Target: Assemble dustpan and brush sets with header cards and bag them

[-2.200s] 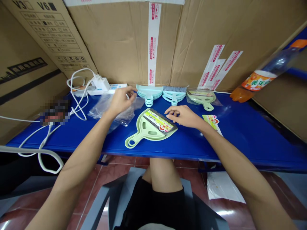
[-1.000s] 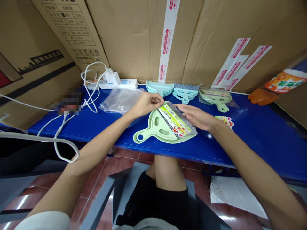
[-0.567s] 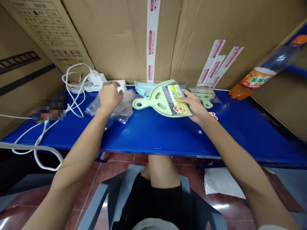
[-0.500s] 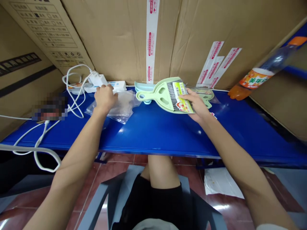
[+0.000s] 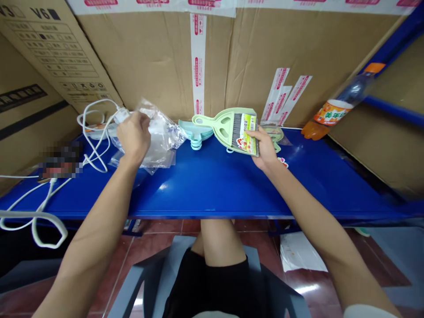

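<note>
My right hand (image 5: 266, 148) grips a light green dustpan (image 5: 222, 126) by its wide end, thumb on top. A small brush with grey bristles and a printed card (image 5: 247, 134) lies against the pan. Over at the left, my left hand (image 5: 135, 134) is closed in a pinch on a clear plastic bag (image 5: 162, 128), part of which stands up off the pile beneath. More clear bags (image 5: 160, 159) lie flat under it. Between the hands, a stack of light blue dustpans (image 5: 196, 132) rests at the back of the table.
Behind my left hand are a white plug (image 5: 122, 115) and looping white cables (image 5: 99, 150). An orange drink bottle (image 5: 334, 110) leans at the right. Another packaged green piece (image 5: 275, 133) lies behind my right hand. Cardboard (image 5: 159, 57) walls the blue table (image 5: 212, 190).
My left hand has closed on a plastic bag and raised its edge off the pile. My right hand still holds the dustpan and brush. The view has tilted up slightly.
</note>
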Available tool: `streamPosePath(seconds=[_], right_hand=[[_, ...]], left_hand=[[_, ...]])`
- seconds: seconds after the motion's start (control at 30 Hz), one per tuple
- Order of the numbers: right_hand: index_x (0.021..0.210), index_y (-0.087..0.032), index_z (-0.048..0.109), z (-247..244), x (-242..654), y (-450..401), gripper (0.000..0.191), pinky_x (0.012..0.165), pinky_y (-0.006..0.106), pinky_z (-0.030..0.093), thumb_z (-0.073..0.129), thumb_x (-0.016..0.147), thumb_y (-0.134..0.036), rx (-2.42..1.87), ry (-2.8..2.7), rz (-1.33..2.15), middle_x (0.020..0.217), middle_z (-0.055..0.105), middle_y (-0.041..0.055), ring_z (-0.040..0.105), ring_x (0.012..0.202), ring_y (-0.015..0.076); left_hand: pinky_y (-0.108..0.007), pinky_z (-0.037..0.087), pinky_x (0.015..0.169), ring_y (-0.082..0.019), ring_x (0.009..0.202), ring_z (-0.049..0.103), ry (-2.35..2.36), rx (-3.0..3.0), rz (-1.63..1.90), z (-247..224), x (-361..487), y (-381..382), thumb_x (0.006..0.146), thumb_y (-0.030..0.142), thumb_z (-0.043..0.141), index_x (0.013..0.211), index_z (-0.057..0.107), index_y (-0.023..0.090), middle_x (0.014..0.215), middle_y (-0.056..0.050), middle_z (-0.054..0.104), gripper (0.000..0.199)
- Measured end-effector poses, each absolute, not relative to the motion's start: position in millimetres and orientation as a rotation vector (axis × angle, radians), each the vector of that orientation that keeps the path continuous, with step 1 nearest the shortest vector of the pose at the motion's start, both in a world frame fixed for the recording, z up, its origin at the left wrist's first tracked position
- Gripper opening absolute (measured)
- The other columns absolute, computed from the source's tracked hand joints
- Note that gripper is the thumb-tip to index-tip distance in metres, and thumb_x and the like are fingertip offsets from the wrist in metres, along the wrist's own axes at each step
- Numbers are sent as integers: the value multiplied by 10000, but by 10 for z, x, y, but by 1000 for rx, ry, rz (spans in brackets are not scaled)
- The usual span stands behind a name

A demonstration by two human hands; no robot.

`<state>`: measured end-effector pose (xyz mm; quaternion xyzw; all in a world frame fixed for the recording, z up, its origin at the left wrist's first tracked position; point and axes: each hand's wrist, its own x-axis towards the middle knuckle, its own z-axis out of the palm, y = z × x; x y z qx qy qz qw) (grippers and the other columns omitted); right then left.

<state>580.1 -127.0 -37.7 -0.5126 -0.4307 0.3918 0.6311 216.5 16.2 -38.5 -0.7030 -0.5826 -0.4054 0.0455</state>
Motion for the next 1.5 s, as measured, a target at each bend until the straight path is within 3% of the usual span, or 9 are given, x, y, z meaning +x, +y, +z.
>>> streamPosePath(seconds=[0.13,0.27,0.37,0.63,0.83,1.0,1.2,1.33,1.5], right_hand=[[1282,-287,512,-354,5885,-1247,709,832,431,627,714,633,-491,-1134,-953,813,1263,779,84,761,1115,329],[1392,-290,531,-289,5976,-1265,764,841,443,637,688,696,-562,-1146,-1046,719,1237,777,86,767,1118,337],[1420,-289,538,-245,6010,-1308,706,851,436,654,694,787,-559,-1222,-1116,746,1195,782,84,780,1094,323],[1071,-244,643,-162,6126,-1438,374,616,311,603,793,728,-238,-1359,-1173,1093,935,800,49,759,757,222],[1069,-197,754,-187,5985,-1489,374,562,272,602,831,704,-171,-1312,-1159,1440,898,838,68,758,682,203],[1114,-170,728,-332,5682,-1445,373,577,254,634,799,758,-84,-1246,-1062,1567,919,852,79,769,666,188],[1191,-201,632,-456,5476,-1494,502,697,314,697,878,773,-74,-1135,-1110,1698,976,849,57,820,769,218],[1186,-238,591,-528,5413,-1518,561,681,350,702,916,746,-112,-1085,-1118,1661,968,850,33,824,773,237],[1204,-260,614,-513,5439,-1482,541,807,408,725,918,764,-176,-992,-1048,1480,1056,858,39,837,895,257]], left_hand=[[-389,519,863,-211,930,739,-1314,-2441,-1536,-327,2350,-5,1120,413,473,1166,761,200,990,-71,801,361],[-320,536,658,-189,669,704,-945,-3328,-1089,-416,2693,-299,1047,550,647,1023,792,219,840,-48,806,362],[-275,519,622,-174,651,722,-691,-3619,-867,-518,2894,-501,1028,567,723,995,814,224,817,-33,824,356],[-266,472,590,-158,626,665,-563,-3346,-1264,-516,2957,-649,999,731,761,807,788,205,734,-47,778,560],[-326,539,710,-189,746,681,-353,-3339,-1344,-464,3002,-710,981,776,754,809,767,213,858,-75,767,589],[-416,593,934,-254,988,720,-323,-3116,-1456,-515,3007,-658,877,864,794,1067,793,226,1070,-102,788,665],[-427,589,929,-271,1018,700,-235,-2919,-1492,-554,2984,-551,772,900,861,1212,753,223,1143,-108,770,814],[-448,573,910,-278,976,704,-143,-2878,-1538,-498,2943,-565,939,993,541,1239,753,226,1110,-116,774,850],[-485,513,1007,-273,959,666,-314,-2217,-2038,-354,2790,-612,1152,738,301,1044,768,212,992,-106,708,712]])
